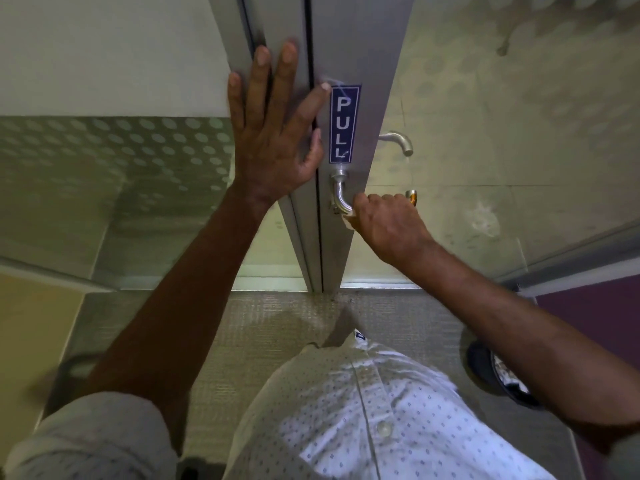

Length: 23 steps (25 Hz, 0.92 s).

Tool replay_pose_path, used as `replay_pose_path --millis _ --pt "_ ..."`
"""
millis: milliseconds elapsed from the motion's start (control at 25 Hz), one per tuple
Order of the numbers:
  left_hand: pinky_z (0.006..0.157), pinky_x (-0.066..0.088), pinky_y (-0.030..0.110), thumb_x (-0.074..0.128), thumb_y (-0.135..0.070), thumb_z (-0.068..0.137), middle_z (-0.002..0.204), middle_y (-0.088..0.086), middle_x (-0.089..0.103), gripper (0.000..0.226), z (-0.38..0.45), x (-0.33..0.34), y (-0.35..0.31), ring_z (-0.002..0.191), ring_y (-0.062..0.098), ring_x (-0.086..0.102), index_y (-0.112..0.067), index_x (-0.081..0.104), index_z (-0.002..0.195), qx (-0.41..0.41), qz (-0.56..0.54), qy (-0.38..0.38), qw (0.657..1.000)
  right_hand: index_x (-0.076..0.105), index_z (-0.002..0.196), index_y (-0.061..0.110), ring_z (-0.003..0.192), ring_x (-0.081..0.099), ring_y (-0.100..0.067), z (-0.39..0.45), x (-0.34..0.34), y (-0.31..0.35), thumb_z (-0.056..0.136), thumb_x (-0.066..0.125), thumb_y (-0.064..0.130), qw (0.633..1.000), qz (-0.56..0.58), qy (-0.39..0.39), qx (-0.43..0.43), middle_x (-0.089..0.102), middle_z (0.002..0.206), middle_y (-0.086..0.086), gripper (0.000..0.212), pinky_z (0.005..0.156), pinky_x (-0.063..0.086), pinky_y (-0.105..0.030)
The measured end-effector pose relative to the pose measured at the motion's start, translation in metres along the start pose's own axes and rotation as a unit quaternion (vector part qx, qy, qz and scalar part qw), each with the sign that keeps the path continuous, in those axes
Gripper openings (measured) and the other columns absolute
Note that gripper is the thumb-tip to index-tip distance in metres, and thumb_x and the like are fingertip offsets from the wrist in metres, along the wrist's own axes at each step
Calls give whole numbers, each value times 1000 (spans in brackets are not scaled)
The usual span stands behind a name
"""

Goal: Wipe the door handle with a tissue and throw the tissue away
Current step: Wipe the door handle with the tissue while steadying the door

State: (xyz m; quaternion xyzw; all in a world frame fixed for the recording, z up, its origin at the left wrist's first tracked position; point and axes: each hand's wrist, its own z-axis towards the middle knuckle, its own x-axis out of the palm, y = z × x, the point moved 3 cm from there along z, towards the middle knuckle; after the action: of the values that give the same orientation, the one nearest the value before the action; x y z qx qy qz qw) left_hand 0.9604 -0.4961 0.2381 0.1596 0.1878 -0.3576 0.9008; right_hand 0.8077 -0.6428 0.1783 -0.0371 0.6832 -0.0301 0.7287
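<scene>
A curved silver door handle (338, 197) sticks out of the grey metal door frame (360, 64), just below a blue PULL sticker (344, 124). My right hand (384, 225) is closed around the handle's lever, with a small white bit of tissue (348, 216) showing under the fingers. My left hand (273, 129) lies flat and spread against the frame beside the sticker, holding nothing. A second handle (398, 140) shows through the glass on the far side.
Frosted dotted glass panels (114, 157) stand left and right of the frame. A dark round bin (498, 375) sits on the floor at the lower right, by a purple wall (595, 323). Grey carpet (263, 327) lies underfoot.
</scene>
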Motion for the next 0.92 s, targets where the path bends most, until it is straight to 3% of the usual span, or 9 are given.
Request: replay_pose_path --millis 80,160,320,440,520,600,720,800,920 --pt "130 -8 49 65 -46 96 167 15 19 63 1 0 0 162 19 -17 -32 40 153 -2 1 2 1000 59 104 13 52 46 -23 7 -1 -5 106 47 44 1000 6 12 -11 62 72 -6 34 53 34 -32" --pt "131 -7 50 64 -47 97 167 15 19 62 1 -1 1 162 18 -18 -32 40 153 -6 0 -3 1000 58 104 13 51 47 -22 7 1 -7 106 43 52 1000 -2 -2 -21 61 71 -5 41 53 32 -32" --pt "131 -7 49 64 -47 97 156 21 28 62 0 0 1 162 19 -17 -31 41 153 -14 4 -8 1000 50 120 11 72 57 -29 -13 16 -13 103 53 18 991 -9 -113 -65 57 88 -11 18 68 41 -41" --pt "131 -7 49 65 -46 96 158 21 27 63 -1 0 2 162 20 -16 -31 41 153 -16 8 -8 1000 44 140 7 87 51 -31 -24 30 -26 99 44 2 986 -35 -132 -94 52 101 -13 41 84 42 -45" --pt "132 -8 49 65 -46 96 165 17 20 65 -1 0 2 162 20 -16 -32 40 153 -13 9 -8 1000 42 142 5 93 49 -32 -29 35 -36 100 43 1 984 -50 -138 -103 52 106 -14 43 94 41 -47" --pt "132 -9 50 65 -47 96 177 4 -2 66 0 0 1 162 20 -17 -32 39 154 -6 11 -8 1000 44 139 5 93 51 -32 -28 35 -43 101 44 2 982 -51 -136 -122 54 106 -14 38 96 42 -46" --pt "131 -9 50 64 -47 96 174 -4 -19 65 1 0 1 162 21 -17 -33 39 154 -2 11 -7 1000 53 114 7 79 56 -30 -16 24 -44 108 47 21 981 -31 -123 -148 62 91 -13 16 81 45 -43" --pt "131 -8 51 65 -47 96 174 -4 -18 65 1 0 1 162 21 -17 -33 38 154 -3 7 -7 1000 53 98 10 62 54 -27 -5 16 -44 109 41 45 984 -43 -80 -154 63 74 -9 38 69 41 -38" --pt "131 -7 51 64 -47 96 174 -5 -17 65 1 0 1 162 21 -16 -34 38 154 -8 -1 -5 1000 53 93 12 52 49 -26 2 14 -43 108 34 55 985 -35 -69 -156 61 63 -6 50 63 35 -35"
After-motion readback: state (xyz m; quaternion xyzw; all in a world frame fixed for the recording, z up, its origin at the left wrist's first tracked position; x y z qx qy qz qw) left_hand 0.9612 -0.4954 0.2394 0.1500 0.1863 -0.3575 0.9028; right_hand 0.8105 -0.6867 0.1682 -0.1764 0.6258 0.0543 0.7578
